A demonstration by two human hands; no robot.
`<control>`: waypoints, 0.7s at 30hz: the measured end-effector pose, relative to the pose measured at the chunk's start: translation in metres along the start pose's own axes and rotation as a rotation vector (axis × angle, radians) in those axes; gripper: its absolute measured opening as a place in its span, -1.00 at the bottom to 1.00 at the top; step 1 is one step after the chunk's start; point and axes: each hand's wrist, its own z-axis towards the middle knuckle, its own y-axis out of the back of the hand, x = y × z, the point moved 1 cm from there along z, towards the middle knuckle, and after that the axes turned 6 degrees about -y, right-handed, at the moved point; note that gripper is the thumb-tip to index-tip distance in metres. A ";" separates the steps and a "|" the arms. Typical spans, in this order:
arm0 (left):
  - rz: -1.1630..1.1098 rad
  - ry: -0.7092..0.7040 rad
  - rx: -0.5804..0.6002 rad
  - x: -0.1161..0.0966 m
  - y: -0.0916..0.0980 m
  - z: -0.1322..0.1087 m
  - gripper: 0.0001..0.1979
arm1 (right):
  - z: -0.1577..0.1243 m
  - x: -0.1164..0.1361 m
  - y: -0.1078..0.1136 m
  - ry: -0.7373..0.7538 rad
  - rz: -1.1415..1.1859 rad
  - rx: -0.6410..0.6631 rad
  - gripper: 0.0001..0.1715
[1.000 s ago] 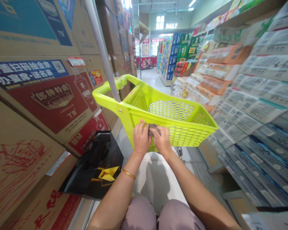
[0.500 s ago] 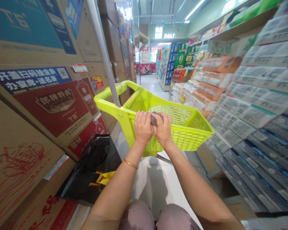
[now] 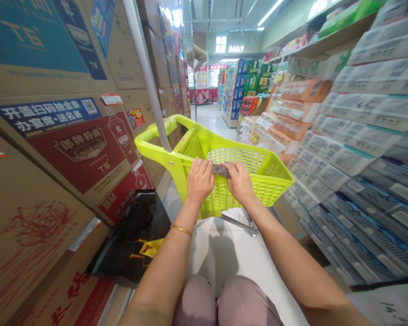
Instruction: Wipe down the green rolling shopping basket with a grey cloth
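A lime-green plastic shopping cart with slotted basket walls stands in front of me. My left hand is closed over its near rim, fingers curled to the inside. A dark grey cloth lies over the same rim between my two hands. Its left end touches the fingers of my left hand. My right hand grips the cloth's other end against the rim. How far the cloth reaches under either hand is hidden.
Stacked cardboard cartons rise close on the left, with a black bag by them. Packs of paper goods line the right. A metal pole stands upright near the cart's handle. Ahead, the aisle floor leads past more shelves.
My right hand has slid right along the rim, away from my left hand, so more of the cloth shows between them. The view has shifted slightly.
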 end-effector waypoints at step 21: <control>0.010 0.158 0.143 -0.020 0.007 0.002 -0.79 | 0.010 0.025 0.020 -0.079 0.120 0.173 -0.48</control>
